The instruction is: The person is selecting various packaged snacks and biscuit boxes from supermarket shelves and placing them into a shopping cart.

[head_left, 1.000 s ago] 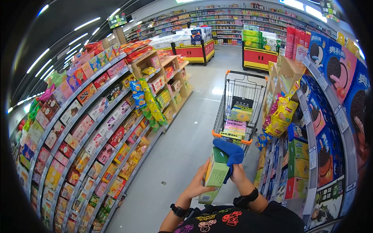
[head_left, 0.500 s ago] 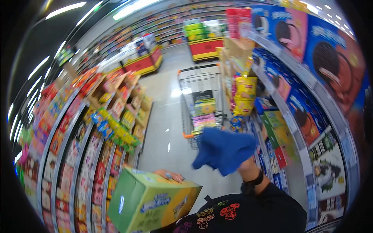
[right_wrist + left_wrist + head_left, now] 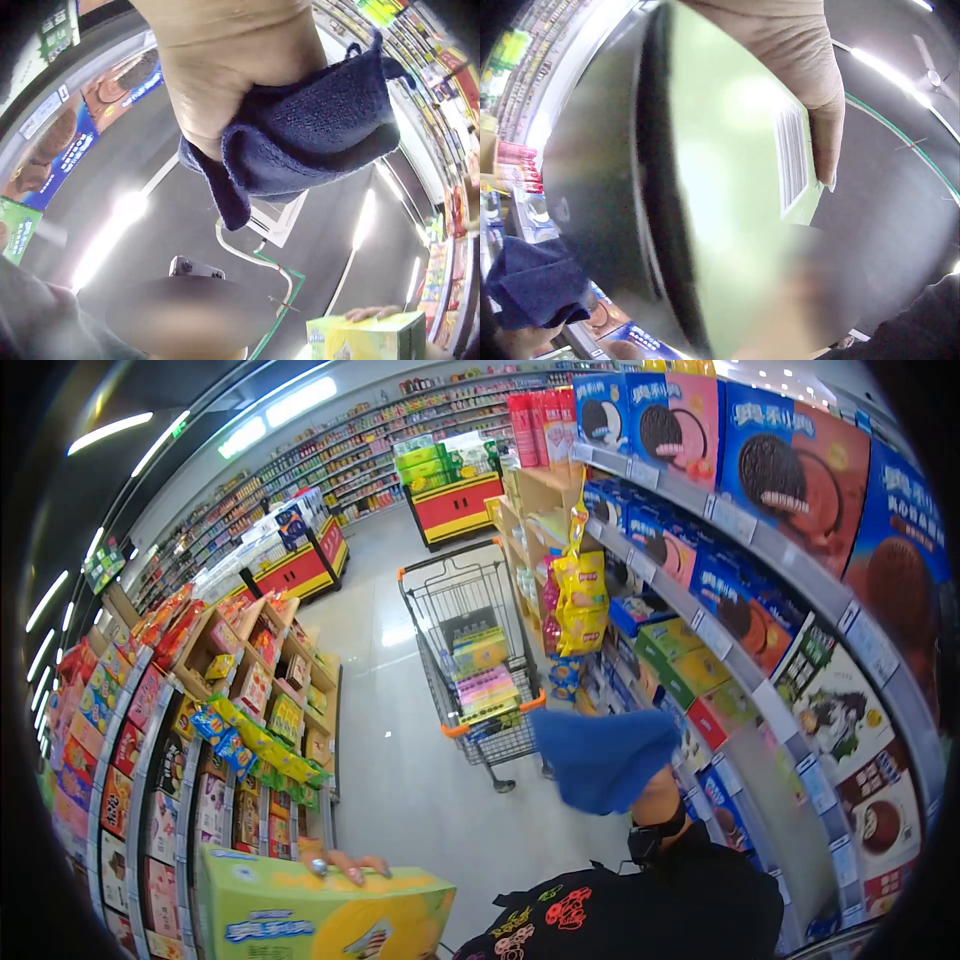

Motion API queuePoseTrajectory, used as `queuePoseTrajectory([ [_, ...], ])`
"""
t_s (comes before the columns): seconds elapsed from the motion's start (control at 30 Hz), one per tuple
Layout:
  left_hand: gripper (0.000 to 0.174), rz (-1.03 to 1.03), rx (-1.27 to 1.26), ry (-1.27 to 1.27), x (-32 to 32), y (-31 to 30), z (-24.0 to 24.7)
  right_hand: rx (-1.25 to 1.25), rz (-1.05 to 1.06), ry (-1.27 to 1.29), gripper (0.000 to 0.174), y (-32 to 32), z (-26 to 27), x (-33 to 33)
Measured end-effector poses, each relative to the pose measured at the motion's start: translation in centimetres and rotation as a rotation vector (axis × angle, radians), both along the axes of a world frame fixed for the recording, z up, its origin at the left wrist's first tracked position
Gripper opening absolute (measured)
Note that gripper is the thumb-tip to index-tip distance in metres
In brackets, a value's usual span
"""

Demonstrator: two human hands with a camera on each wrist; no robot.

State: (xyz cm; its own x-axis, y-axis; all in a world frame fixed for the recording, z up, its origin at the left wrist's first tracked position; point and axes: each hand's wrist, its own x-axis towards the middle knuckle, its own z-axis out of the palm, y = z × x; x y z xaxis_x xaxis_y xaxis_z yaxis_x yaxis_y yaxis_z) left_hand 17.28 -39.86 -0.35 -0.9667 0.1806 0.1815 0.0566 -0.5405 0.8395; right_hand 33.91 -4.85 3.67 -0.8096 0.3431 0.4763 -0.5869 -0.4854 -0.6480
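Note:
A light green and yellow cookie box [image 3: 340,920] is in my left hand [image 3: 345,867], low at the left of the head view. Its fingers lie over the box's upper edge, and in the left wrist view the thumb side grips the panel with the barcode [image 3: 791,161]. My right hand [image 3: 240,75] holds a bunched blue cloth [image 3: 605,758], which hangs over most of the fingers in the head view. Box and cloth are well apart, the cloth out in front of my right side.
A wire shopping cart [image 3: 430,685] with several boxes inside stands ahead in the aisle. Shelves of blue cookie boxes [image 3: 790,460] run close along the right, with hanging yellow snack bags [image 3: 582,600]. Snack shelves [image 3: 180,690] line the left. Red and yellow display stands [image 3: 455,510] are farther ahead.
The box has moved left and turned its printed front toward me, now in the left hand alone. The right hand and cloth have come away from it. The head view has swung right.

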Motion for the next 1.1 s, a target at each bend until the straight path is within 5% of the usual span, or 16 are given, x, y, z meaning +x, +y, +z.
queuePoseTrajectory([
  [0.07,0.092,-0.02,-0.018,-0.002,-0.3,-0.2,-0.1,0.22,0.051,-0.073,0.036,-0.4,-4.6,-3.2],
  [0.17,0.092,-0.047,-0.085,-0.001,-0.6,-0.7,1.4,-0.115,0.264,-0.163,0.033,-6.0,-1.4,-6.0],
  [0.23,0.093,-0.091,-0.128,-0.003,-0.5,-0.8,1.9,-0.088,0.374,-0.175,0.039,-7.9,-1.5,-7.5],
  [0.4,0.093,-0.291,-0.208,0.021,-0.7,1.5,0.6,0.236,0.384,-0.313,0.04,-9.9,-4.8,-9.6],
  [0.57,0.094,-0.592,-0.322,0.134,-0.7,6.5,0.4,-0.214,0.473,-0.582,0.038,-9.3,-10.2,-8.1],
  [0.7,0.097,-0.772,-0.305,0.361,0.3,9.9,3.8,-0.786,0.751,-0.56,0.047,-10.0,-12.4,-6.7],
  [0.77,0.103,-0.815,-0.219,0.447,1.2,11.7,5.2,-0.776,0.701,-0.518,0.046,-10.4,-11.8,-6.3],
  [0.9,0.109,-0.561,-0.457,0.965,0.9,14.2,1.3,-0.772,0.609,-0.558,0.043,-8.4,-13.1,-3.2],
  [1.1,0.11,-0.622,-0.347,0.802,2.0,15.5,-1.0,-0.689,0.431,-0.749,0.043,-5.6,-12.3,1.1],
])
